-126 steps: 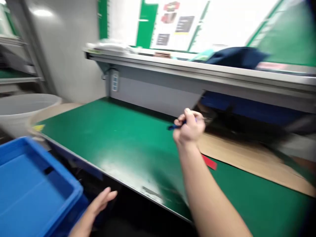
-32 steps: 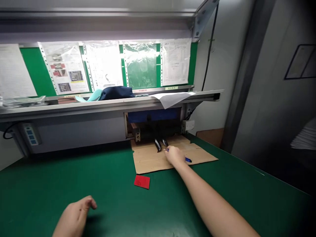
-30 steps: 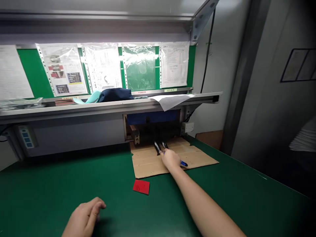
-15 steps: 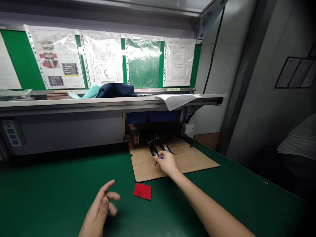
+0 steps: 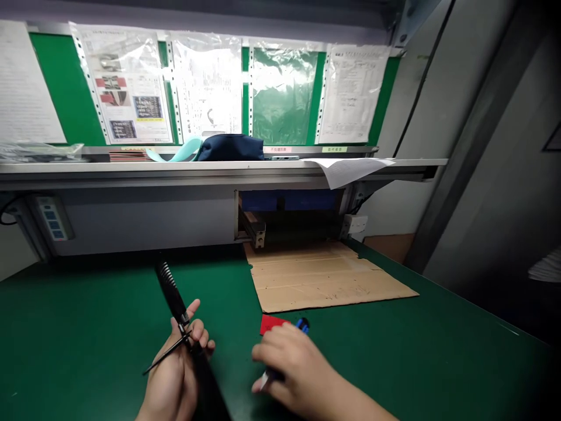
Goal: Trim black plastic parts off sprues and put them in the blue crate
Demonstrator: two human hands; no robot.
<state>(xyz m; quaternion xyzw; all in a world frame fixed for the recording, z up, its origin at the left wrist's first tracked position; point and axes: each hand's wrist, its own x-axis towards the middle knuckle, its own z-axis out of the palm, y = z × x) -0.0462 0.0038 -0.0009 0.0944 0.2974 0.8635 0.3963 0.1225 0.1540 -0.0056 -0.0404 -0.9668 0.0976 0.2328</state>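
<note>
My left hand (image 5: 177, 368) is closed on a black ribbed strip-like part (image 5: 172, 294) with a thin wire at its joint, held above the green mat (image 5: 79, 327). Its ribbed end points up and left; a dark section runs down toward the frame's bottom. My right hand (image 5: 294, 368) is closed on a blue pen (image 5: 302, 323), close to the left hand. A small red card (image 5: 270, 322) lies on the mat just beyond the right hand's fingers.
A flattened cardboard sheet (image 5: 324, 276) lies at the back of the mat under a dark opening (image 5: 293, 219). A shelf (image 5: 175, 169) carries a navy pouch (image 5: 230, 148) and a loose paper (image 5: 348, 169). Sleeved documents hang above. A power strip (image 5: 50, 216) sits at left.
My right hand pulled back from the cardboard to the near mat with the pen. The black ribbed parts left the cardboard; one is now in my left hand, which closed on it.
</note>
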